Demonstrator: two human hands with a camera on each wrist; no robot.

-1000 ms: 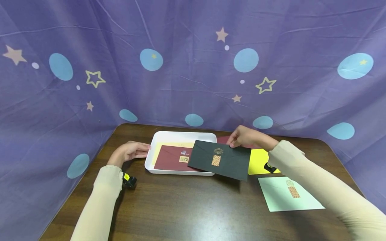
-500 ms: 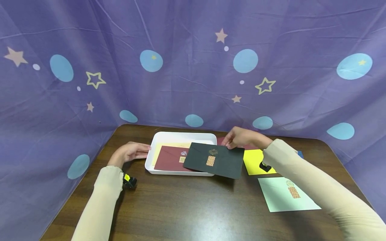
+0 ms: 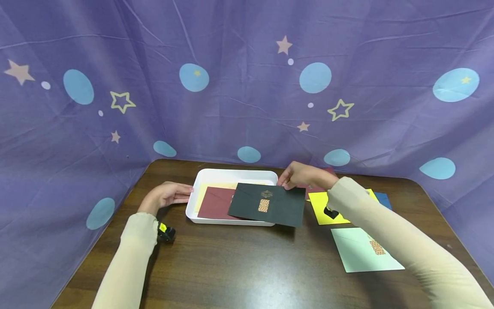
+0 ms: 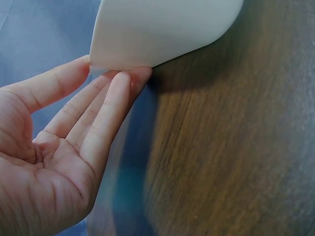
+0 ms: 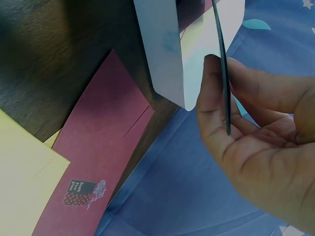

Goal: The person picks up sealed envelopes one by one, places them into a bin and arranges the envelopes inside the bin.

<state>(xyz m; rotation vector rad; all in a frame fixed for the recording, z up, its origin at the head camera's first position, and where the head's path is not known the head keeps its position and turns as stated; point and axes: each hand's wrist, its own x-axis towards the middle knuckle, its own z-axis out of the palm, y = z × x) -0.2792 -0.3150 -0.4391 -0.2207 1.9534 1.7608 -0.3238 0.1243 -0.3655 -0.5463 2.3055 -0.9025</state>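
Note:
A white tray [image 3: 193, 218] stands at the table's back, holding a pale yellow envelope [image 3: 201, 195] with a dark red envelope [image 3: 216, 204] on top. At the tray's left end, my left hand [image 3: 171, 195] touches the outer wall with nearly straight fingers; in the left wrist view the thumb tip is at the rim and the fingertips lie lower down. My right hand [image 3: 301, 175] pinches the top edge of a dark green envelope [image 3: 283, 208] between thumb and fingers. That envelope, with a gold emblem and patterned sticker, tilts over the tray's right half and partly hides the red one.
Right of the tray lie another dark red envelope [image 5: 101, 132], a bright yellow envelope [image 3: 318, 208], a blue envelope [image 3: 383, 200] and a mint green envelope [image 3: 355, 251]. My right sleeve covers parts of several. A purple patterned cloth [image 3: 247, 86] hangs behind the table.
My right hand has moved left with the dark green envelope, which now covers more of the red envelope in the tray. The left hand has stayed at the tray's end.

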